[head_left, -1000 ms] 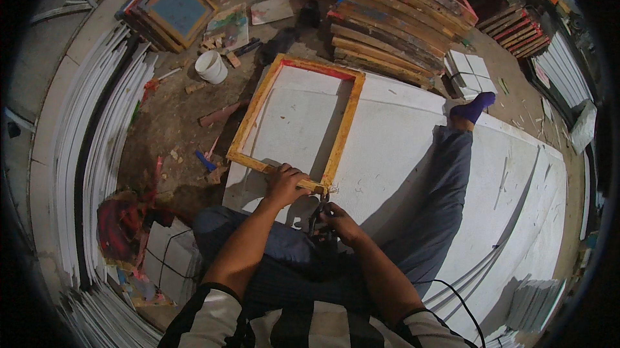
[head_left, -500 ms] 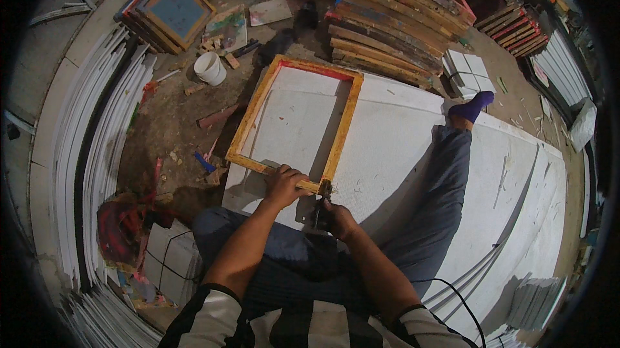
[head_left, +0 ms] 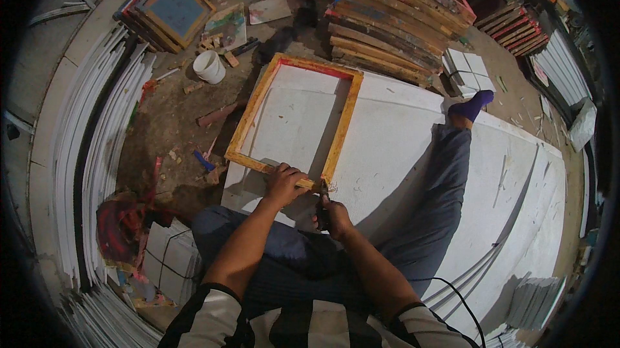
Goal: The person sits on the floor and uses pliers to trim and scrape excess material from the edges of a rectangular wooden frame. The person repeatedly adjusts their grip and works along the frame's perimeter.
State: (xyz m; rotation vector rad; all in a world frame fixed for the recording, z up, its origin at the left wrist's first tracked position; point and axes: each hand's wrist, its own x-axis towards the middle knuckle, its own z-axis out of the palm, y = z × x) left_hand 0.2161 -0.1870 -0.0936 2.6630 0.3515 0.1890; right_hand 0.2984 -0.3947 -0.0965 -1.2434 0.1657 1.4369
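"Yellow wood, that rectangular frame [head_left: 343,127] before the person. Where's it lying, from where you stand?"

"On the white sheet [head_left: 382,125], left of the outstretched leg [head_left: 447,173]. Its far bar [head_left: 320,67] shows red along the inside."

"And the left hand [head_left: 285,186]?"

"Fingers curled over the near bar [head_left: 248,162], closed on it, just left of the near right corner."

"What's the right hand [head_left: 336,217] up to?"

"It's wrapped round a dark plier-like tool [head_left: 323,206], its tip right by that corner. I can't tell from here whether the tool is biting on anything."

"Plenty lying about, too."

"Yes: a pile of worn timber [head_left: 394,25] beyond the sheet, a white bucket [head_left: 210,67] on the littered floor [head_left: 171,112] to the far left, and a purple sock [head_left: 476,105] on the foot at the right."
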